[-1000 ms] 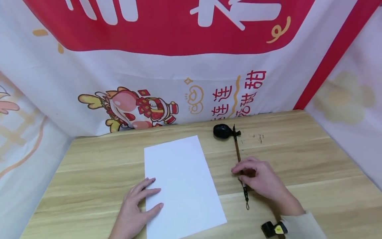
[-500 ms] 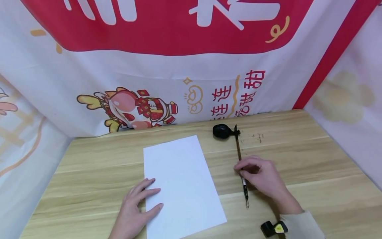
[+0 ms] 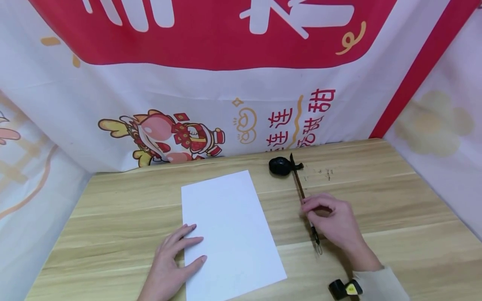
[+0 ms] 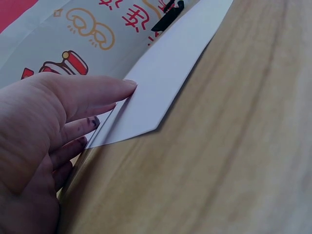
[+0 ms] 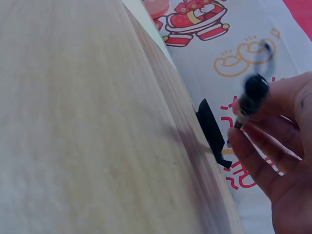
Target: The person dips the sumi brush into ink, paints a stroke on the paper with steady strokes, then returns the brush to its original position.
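Since the earlier frame, the right hand [image 3: 333,219] has lifted the brush [image 3: 303,194] at its tail end, and the loop end now sits nearer the ink dish [image 3: 280,166] than before. Right grip: grasping the brush, fingers and thumb pinched round the shaft at mid-length. The bristle tip lies just beside the ink dish, on its right. Left hand [image 3: 171,263]: grip released, fingers straight, pressing flat on the lower left edge of the white paper [image 3: 229,230]. The paper lies flat on the bench [image 3: 376,200], left of the ink dish and well apart from the brush. The ink dish has not shifted.
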Demonstrator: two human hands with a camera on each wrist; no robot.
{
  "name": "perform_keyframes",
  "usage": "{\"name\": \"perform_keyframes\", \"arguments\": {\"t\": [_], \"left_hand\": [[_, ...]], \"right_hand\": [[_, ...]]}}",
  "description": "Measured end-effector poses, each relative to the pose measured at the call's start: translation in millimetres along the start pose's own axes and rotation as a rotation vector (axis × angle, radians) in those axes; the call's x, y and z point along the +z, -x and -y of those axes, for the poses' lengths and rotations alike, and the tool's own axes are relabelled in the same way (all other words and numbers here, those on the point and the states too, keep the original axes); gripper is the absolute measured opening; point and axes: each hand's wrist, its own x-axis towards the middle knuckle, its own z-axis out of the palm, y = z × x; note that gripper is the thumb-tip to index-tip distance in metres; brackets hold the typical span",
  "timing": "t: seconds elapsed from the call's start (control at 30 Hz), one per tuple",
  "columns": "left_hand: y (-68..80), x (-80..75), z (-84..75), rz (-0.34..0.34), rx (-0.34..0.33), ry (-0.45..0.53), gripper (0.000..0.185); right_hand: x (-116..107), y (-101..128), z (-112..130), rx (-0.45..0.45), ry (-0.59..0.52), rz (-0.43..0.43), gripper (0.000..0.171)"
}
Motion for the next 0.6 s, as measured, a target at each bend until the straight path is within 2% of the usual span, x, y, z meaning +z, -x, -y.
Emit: {"name": "perform_keyframes", "arguments": {"t": [0.17,0.3,0.6], "left_hand": [[-0.1,0.0,-0.5,0.001,0.003,-0.006,0.040],[-0.2,0.2,-0.2,0.000,0.006,-0.006,0.040],[-0.5,0.3,1.3,-0.016,0.031,-0.012,0.040]], "right_hand": [[-0.5,0.2,1.3,-0.042,-0.013,-0.075,0.028],[-1.0,0.0,2.0,-0.055,-0.021,-0.093,0.028],[-6.1,-0.5,11.9,0.032,0.002,-0.073,0.025]]}}
